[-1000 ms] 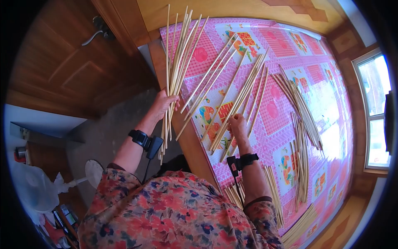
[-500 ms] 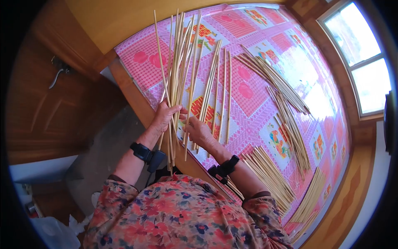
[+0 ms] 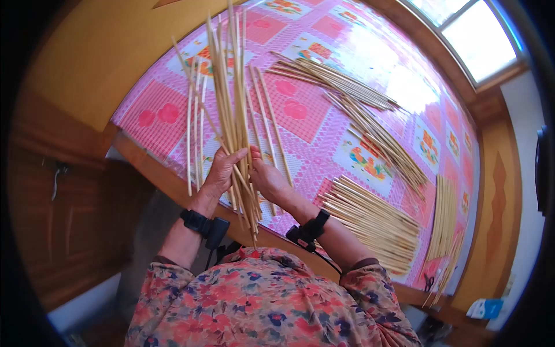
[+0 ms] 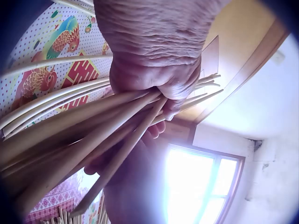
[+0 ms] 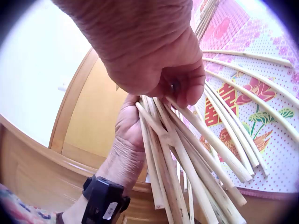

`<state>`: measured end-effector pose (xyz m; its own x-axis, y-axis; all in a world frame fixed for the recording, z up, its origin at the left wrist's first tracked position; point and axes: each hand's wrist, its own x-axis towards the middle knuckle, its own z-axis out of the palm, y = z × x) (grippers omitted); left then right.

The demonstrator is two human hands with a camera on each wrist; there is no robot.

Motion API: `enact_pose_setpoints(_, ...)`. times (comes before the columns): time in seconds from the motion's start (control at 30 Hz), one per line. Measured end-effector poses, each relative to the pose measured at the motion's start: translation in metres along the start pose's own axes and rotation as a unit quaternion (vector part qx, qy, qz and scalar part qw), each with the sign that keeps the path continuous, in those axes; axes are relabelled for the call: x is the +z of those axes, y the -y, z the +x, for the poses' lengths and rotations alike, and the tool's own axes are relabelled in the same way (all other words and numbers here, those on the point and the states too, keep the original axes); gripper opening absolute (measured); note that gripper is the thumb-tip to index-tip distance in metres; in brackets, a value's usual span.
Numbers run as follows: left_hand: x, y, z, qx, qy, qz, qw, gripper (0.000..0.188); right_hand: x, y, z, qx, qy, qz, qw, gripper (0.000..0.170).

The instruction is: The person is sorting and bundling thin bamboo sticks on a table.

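Note:
Over the near edge of the table, my left hand (image 3: 221, 172) grips a bundle of long, thin wooden sticks (image 3: 227, 98), thumb across them. The sticks stand roughly lengthwise away from my body and fan out at both ends; one slants off to the left. My right hand (image 3: 269, 180) is right beside the left one, its curled fingers pinching at a stick on the bundle's right side. In the right wrist view, its fingertips meet the stick (image 5: 210, 135) at the bundle's edge. Several loose sticks (image 3: 269, 118) lie on the tablecloth to either side of the bundle.
A pink patterned tablecloth (image 3: 292, 124) covers the table. More sticks lie to the right in separate piles: a far pile (image 3: 341, 81), a middle pile (image 3: 384, 144), a wide near pile (image 3: 370, 225) and a right-hand pile (image 3: 442, 214). Scissors (image 3: 428, 282) lie near the right corner.
My right hand has moved left from the loose sticks to the bundle, bringing sticks into it. The left hand keeps its grip. The head view has turned toward the right.

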<state>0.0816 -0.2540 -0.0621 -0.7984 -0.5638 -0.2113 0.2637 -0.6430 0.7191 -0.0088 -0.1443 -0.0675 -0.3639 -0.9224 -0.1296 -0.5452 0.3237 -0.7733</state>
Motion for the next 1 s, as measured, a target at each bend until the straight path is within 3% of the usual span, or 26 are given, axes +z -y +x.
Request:
enact_pose_setpoints(0.13, 0.017, 0.011, 0.013, 0.007, 0.018, 0.03, 0.999, 0.011, -0.029, 0.005, -0.015, 0.036, -0.024, 0.006, 0.999, 0.023)
enact_pose_setpoints(0.2, 0.037, 0.015, 0.015, -0.007, 0.045, 0.022, 0.999, 0.011, -0.041, -0.001, -0.021, -0.034, -0.08, 0.014, 0.996, 0.034)
enact_pose_setpoints(0.3, 0.071, 0.017, 0.018, 0.049, 0.059, 0.017, 0.997, 0.013, -0.077, 0.023, -0.043, 0.046, -0.098, 0.091, 0.99, 0.049)
enact_pose_setpoints(0.33, 0.078, 0.022, 0.023, 0.076, 0.047, 0.014, 0.996, 0.014, -0.077, 0.018, -0.048, -0.048, -0.166, 0.013, 0.985, 0.057)
enact_pose_setpoints(0.43, 0.114, 0.034, 0.023, 0.099, 0.054, 0.0, 0.994, 0.018, -0.088, 0.023, -0.062, -0.054, -0.235, -0.067, 0.968, 0.06)
enact_pose_setpoints(0.57, 0.169, 0.055, 0.017, 0.134, 0.059, -0.057, 0.988, 0.028, -0.112, 0.003, -0.082, -0.051, -0.291, -0.047, 0.954, 0.054)
enact_pose_setpoints(0.63, 0.185, 0.065, 0.016, 0.131, 0.104, -0.019, 0.986, 0.022, -0.129, 0.001, -0.103, -0.033, -0.271, -0.013, 0.962, 0.054)
enact_pose_setpoints(0.7, 0.201, 0.075, 0.011, 0.144, 0.096, 0.006, 0.985, 0.022, -0.14, -0.012, -0.119, -0.069, -0.302, 0.017, 0.951, 0.038)
enact_pose_setpoints(0.73, 0.213, 0.076, 0.009, 0.146, 0.113, 0.064, 0.981, 0.021, -0.155, -0.012, -0.129, -0.023, -0.24, 0.001, 0.971, 0.045)
enact_pose_setpoints(0.77, 0.22, 0.08, 0.007, 0.146, 0.134, 0.122, 0.973, 0.021, -0.165, -0.018, -0.141, -0.032, -0.24, 0.005, 0.97, 0.045)
enact_pose_setpoints(0.8, 0.222, 0.084, 0.011, 0.139, 0.134, 0.24, 0.951, 0.021, -0.176, -0.025, -0.153, -0.029, -0.2, -0.066, 0.977, 0.052)
enact_pose_setpoints(0.83, 0.234, 0.086, 0.012, 0.145, 0.134, 0.245, 0.949, 0.021, -0.189, -0.03, -0.165, -0.025, -0.16, -0.139, 0.977, 0.058)
enact_pose_setpoints(0.87, 0.247, 0.088, 0.013, 0.209, 0.158, 0.383, 0.886, 0.021, -0.201, -0.034, -0.18, -0.001, -0.126, -0.129, 0.984, 0.055)
enact_pose_setpoints(0.93, 0.277, 0.093, 0.016, 0.309, 0.155, 0.629, 0.697, 0.025, -0.214, -0.063, -0.202, -0.007, -0.144, -0.133, 0.981, 0.047)
enact_pose_setpoints(0.97, 0.29, 0.097, 0.021, 0.306, 0.156, 0.631, 0.696, 0.025, -0.224, -0.075, -0.212, -0.009, -0.16, -0.137, 0.978, 0.04)
enact_pose_setpoints(1.0, 0.295, 0.105, 0.029, 0.365, 0.174, 0.684, 0.607, 0.026, -0.232, -0.086, -0.223, -0.008, -0.163, -0.139, 0.977, 0.04)
